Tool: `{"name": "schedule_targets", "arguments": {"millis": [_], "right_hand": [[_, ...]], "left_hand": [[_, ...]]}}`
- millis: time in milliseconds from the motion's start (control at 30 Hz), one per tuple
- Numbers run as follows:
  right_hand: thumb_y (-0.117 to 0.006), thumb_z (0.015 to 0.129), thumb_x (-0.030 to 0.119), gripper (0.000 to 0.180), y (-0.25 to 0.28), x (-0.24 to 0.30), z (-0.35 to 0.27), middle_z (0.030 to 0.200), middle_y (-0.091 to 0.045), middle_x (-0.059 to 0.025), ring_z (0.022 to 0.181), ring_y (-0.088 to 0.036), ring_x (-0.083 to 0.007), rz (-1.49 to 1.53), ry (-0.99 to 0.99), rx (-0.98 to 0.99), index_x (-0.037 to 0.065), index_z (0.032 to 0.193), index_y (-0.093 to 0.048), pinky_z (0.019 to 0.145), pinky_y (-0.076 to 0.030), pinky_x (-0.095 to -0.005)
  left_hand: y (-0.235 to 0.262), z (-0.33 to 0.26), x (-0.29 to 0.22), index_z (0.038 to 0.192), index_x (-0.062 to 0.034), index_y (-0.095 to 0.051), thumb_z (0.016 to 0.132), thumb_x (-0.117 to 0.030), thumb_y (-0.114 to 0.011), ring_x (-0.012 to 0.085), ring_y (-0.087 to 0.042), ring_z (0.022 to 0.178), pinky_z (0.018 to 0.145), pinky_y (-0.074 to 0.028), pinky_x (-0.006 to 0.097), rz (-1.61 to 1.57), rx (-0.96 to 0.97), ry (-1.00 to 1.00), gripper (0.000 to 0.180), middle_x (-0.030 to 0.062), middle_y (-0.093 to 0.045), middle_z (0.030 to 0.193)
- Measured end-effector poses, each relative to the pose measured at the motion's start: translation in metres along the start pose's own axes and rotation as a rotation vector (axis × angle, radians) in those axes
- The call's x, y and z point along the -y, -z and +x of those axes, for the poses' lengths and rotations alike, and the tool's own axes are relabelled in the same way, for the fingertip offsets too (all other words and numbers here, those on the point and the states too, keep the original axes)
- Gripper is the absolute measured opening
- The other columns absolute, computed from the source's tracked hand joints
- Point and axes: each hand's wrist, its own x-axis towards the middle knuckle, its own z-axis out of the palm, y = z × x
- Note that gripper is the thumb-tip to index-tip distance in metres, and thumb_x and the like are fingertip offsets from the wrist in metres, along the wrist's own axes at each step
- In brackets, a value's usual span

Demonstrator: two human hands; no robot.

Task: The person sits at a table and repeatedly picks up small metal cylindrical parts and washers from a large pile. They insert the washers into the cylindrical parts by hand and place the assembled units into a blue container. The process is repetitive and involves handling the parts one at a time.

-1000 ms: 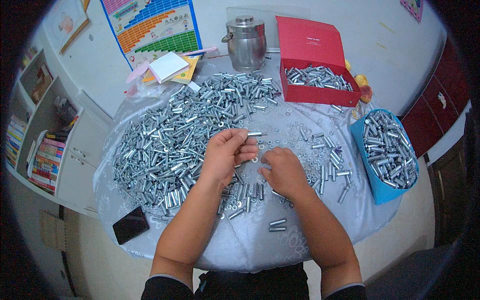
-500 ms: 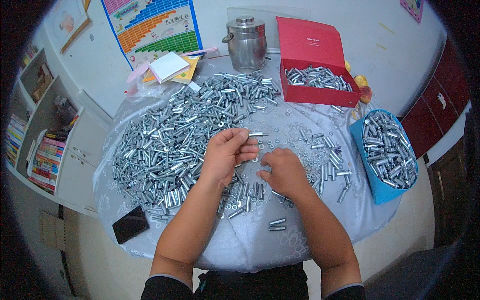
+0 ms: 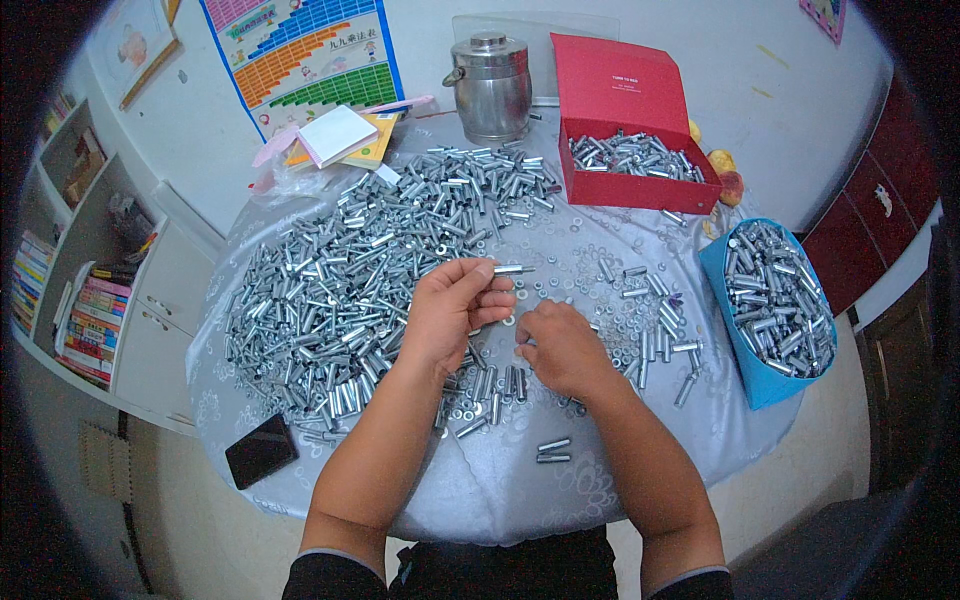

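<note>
My left hand holds a short silver metal tube between thumb and fingers above the table's middle. My right hand rests palm down on the cloth just to its right, fingertips curled by small washers; whether it pinches one I cannot tell. A big heap of the same silver tubes lies to the left and behind. A few loose tubes lie near the front edge.
A round table with a grey patterned cloth. A red box with tubes at the back, a blue bin full of tubes on the right, a steel pot, notepads, a black phone at the front left.
My left hand has lifted the tube slightly and turned it so its end sticks out to the right. My right hand has stayed in place.
</note>
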Motion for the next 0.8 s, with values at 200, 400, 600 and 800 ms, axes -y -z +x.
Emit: {"name": "schedule_targets", "arguments": {"millis": [200,400,600,800], "right_hand": [[-0.068,0.082,0.012,0.013,0.013,-0.005,0.002,0.08,-0.063,-0.0087,0.069,-0.059,-0.0199,0.717,-0.292,-0.339,0.002,0.089,-0.063,0.066,-0.048,-0.0327],[-0.066,0.087,0.01,0.013,0.022,-0.012,0.003,0.078,-0.061,-0.0017,0.065,-0.054,-0.0081,1.238,-0.305,-0.462,0.001,0.094,-0.062,0.06,-0.045,-0.0233],[-0.065,0.088,0.011,0.014,0.019,-0.011,0.003,0.077,-0.062,-0.0022,0.065,-0.054,-0.0093,1.277,-0.328,-0.46,0.0,0.096,-0.063,0.061,-0.046,-0.0239],[-0.065,0.089,0.012,0.015,0.032,-0.001,-0.001,0.081,-0.065,-0.0027,0.067,-0.056,-0.0086,1.084,-0.342,-0.45,0.0,0.098,-0.066,0.063,-0.047,-0.0232]], "left_hand": [[-0.001,-0.001,0.001,0.105,0.0008,-0.062,0.095,-0.016,-0.058,0.0174,-0.068,0.074,0.066,-0.059,0.028,-0.065,0.025,0.046,0.02,0.0118,-0.069,0.09],[-0.004,-0.001,0.011,0.108,0.0039,-0.06,0.095,-0.015,-0.058,0.0186,-0.07,0.075,0.066,-0.06,0.028,-0.134,0.114,0.149,0.023,0.0139,-0.069,0.092],[-0.006,-0.004,0.014,0.108,0.005,-0.059,0.095,-0.012,-0.056,0.0197,-0.071,0.079,0.066,-0.061,0.027,-0.202,0.172,0.202,0.022,0.0161,-0.069,0.094],[-0.007,-0.005,0.021,0.108,0.0053,-0.059,0.095,-0.011,-0.056,0.0214,-0.071,0.08,0.065,-0.062,0.027,-0.312,0.171,0.251,0.021,0.0163,-0.069,0.095]]}}
